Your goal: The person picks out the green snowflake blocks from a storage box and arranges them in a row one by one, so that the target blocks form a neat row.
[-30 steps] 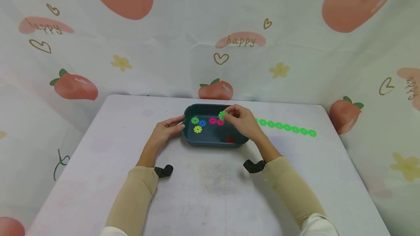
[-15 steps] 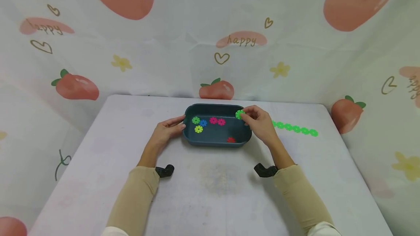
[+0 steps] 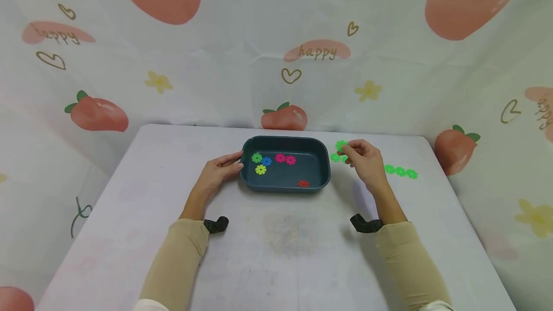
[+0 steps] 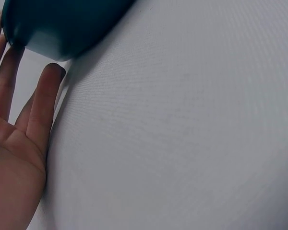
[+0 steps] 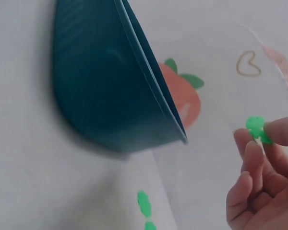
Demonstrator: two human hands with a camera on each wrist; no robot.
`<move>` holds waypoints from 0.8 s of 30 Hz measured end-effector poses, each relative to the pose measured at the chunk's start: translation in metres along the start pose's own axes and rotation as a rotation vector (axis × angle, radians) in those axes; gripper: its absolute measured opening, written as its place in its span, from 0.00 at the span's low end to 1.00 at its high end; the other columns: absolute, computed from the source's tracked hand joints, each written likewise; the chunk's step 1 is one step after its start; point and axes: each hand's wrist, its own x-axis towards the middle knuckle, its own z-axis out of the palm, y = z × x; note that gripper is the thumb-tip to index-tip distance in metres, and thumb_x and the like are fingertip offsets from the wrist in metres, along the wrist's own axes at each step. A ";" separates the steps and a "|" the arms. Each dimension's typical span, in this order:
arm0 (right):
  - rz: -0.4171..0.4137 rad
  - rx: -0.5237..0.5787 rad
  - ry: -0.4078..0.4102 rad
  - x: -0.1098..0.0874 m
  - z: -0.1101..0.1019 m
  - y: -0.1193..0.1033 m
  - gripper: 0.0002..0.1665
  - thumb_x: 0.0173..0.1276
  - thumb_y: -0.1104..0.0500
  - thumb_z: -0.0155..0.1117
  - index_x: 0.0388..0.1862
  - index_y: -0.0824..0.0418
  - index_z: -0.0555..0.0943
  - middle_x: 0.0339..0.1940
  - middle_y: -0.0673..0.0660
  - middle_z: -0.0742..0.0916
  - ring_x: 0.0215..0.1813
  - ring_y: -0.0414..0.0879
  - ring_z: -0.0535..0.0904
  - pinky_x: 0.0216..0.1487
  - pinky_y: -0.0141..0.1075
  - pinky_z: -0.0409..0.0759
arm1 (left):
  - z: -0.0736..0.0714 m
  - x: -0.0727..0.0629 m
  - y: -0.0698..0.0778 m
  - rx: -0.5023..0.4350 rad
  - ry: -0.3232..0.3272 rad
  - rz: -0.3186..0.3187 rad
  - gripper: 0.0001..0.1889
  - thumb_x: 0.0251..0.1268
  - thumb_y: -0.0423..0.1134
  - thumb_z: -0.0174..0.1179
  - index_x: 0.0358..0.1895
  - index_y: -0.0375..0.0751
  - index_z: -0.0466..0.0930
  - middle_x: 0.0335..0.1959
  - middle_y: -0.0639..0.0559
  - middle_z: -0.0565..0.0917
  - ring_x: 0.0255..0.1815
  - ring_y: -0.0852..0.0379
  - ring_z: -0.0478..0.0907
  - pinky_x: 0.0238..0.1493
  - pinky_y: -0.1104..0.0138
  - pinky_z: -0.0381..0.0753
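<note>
A dark teal plastic tray (image 3: pixel 285 189) stands on the table with several flower-shaped discs inside: green (image 3: pixel 257 158), blue (image 3: pixel 266 161), yellow (image 3: pixel 260 170), pink (image 3: pixel 280 158) and red (image 3: pixel 304 184). At its left end my left hand (image 3: pixel 214 176) touches the outer wall; the left wrist view shows the fingers (image 4: pixel 43 105) fairly straight. Right of the tray, my right hand (image 3: pixel 366 162) pinches a bright green flower disc (image 5: pixel 255 123) between thumb and fingertips, above the table. A row of green discs (image 3: pixel 400 171) lies beneath and beyond that hand, which partly hides it.
The white table (image 3: pixel 285 253) reaches back to a white cloth backdrop (image 3: pixel 224 80) printed with peaches, hearts and flowers. Each wrist carries a small black camera mount (image 3: pixel 366 223). The tray's right wall stands close to the left end of the green row.
My right hand has moved right, from above the tray to above the green row, still pinching the green disc. The left hand stays at the tray's end.
</note>
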 end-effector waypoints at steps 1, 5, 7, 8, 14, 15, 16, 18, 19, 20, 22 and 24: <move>0.000 -0.015 0.004 -0.001 -0.003 0.001 0.21 0.74 0.46 0.65 0.51 0.63 0.78 0.32 0.34 0.88 0.33 0.38 0.81 0.37 0.25 0.79 | 0.000 0.000 0.000 0.000 0.000 0.000 0.31 0.63 0.41 0.72 0.70 0.42 0.76 0.71 0.45 0.77 0.50 0.71 0.85 0.52 0.77 0.82; 0.006 -0.077 0.019 -0.001 -0.016 0.005 0.24 0.74 0.44 0.64 0.54 0.63 0.79 0.35 0.38 0.85 0.35 0.38 0.81 0.38 0.25 0.80 | -0.001 0.001 0.000 0.004 -0.006 0.008 0.31 0.63 0.42 0.73 0.70 0.42 0.76 0.72 0.45 0.76 0.51 0.71 0.85 0.52 0.77 0.82; 0.012 -0.097 0.020 0.000 -0.023 0.008 0.25 0.74 0.44 0.64 0.55 0.64 0.79 0.36 0.39 0.85 0.35 0.38 0.81 0.38 0.26 0.80 | -0.001 0.001 0.000 0.001 -0.005 0.017 0.31 0.64 0.41 0.72 0.70 0.42 0.76 0.72 0.45 0.76 0.51 0.71 0.85 0.52 0.77 0.82; 0.016 -0.103 0.020 0.000 -0.026 0.010 0.26 0.74 0.44 0.64 0.56 0.64 0.79 0.36 0.39 0.85 0.36 0.38 0.81 0.38 0.26 0.80 | -0.001 0.001 0.000 -0.003 -0.003 0.021 0.31 0.64 0.40 0.72 0.70 0.41 0.76 0.72 0.45 0.76 0.51 0.71 0.85 0.52 0.77 0.82; 0.043 -0.190 0.037 0.003 -0.047 0.024 0.28 0.75 0.45 0.63 0.59 0.66 0.80 0.31 0.31 0.84 0.35 0.37 0.82 0.38 0.28 0.81 | 0.000 -0.003 0.001 -0.006 -0.009 0.024 0.30 0.65 0.38 0.70 0.70 0.40 0.75 0.73 0.44 0.75 0.50 0.72 0.85 0.52 0.77 0.82; 0.048 -0.208 0.048 0.003 -0.051 0.026 0.28 0.75 0.45 0.63 0.60 0.66 0.80 0.31 0.31 0.84 0.34 0.36 0.82 0.39 0.29 0.81 | 0.000 -0.003 0.001 -0.004 -0.011 0.024 0.30 0.66 0.38 0.70 0.70 0.40 0.75 0.73 0.44 0.75 0.49 0.72 0.85 0.52 0.77 0.82; 0.059 -0.220 0.060 0.003 -0.055 0.027 0.28 0.75 0.44 0.63 0.60 0.66 0.80 0.30 0.30 0.84 0.34 0.37 0.82 0.39 0.29 0.81 | 0.001 -0.004 0.001 -0.005 -0.010 0.026 0.30 0.66 0.38 0.70 0.70 0.40 0.75 0.73 0.44 0.75 0.49 0.72 0.85 0.52 0.77 0.82; 0.073 -0.235 0.084 0.004 -0.062 0.031 0.29 0.74 0.44 0.63 0.60 0.66 0.79 0.29 0.29 0.83 0.33 0.35 0.81 0.38 0.28 0.81 | 0.000 -0.004 0.001 -0.005 -0.011 0.030 0.30 0.66 0.38 0.70 0.70 0.40 0.75 0.73 0.44 0.75 0.50 0.71 0.85 0.52 0.77 0.82; 0.083 -0.236 0.099 0.004 -0.065 0.033 0.29 0.74 0.44 0.64 0.60 0.66 0.79 0.28 0.29 0.83 0.33 0.35 0.81 0.37 0.28 0.81 | -0.001 -0.003 0.001 -0.005 -0.012 0.031 0.30 0.66 0.38 0.70 0.71 0.40 0.75 0.73 0.44 0.75 0.50 0.71 0.85 0.52 0.77 0.82; 0.091 -0.239 0.114 0.004 -0.069 0.036 0.29 0.74 0.45 0.64 0.60 0.67 0.79 0.28 0.29 0.83 0.32 0.34 0.81 0.37 0.27 0.81 | -0.001 -0.003 0.001 -0.009 -0.010 0.029 0.30 0.65 0.38 0.70 0.70 0.40 0.75 0.73 0.45 0.75 0.49 0.71 0.86 0.52 0.77 0.83; 0.117 -0.240 0.140 0.005 -0.077 0.041 0.29 0.74 0.45 0.63 0.61 0.67 0.79 0.26 0.28 0.82 0.32 0.32 0.81 0.35 0.26 0.80 | -0.002 -0.002 0.000 -0.011 -0.017 0.032 0.31 0.65 0.39 0.71 0.71 0.40 0.75 0.73 0.44 0.75 0.50 0.71 0.85 0.51 0.76 0.83; 0.143 -0.234 0.174 0.005 -0.085 0.047 0.30 0.75 0.45 0.62 0.62 0.67 0.78 0.25 0.27 0.81 0.30 0.31 0.80 0.34 0.24 0.79 | -0.002 -0.001 0.000 -0.012 -0.023 0.032 0.31 0.65 0.39 0.71 0.71 0.40 0.74 0.73 0.44 0.74 0.50 0.72 0.85 0.51 0.76 0.83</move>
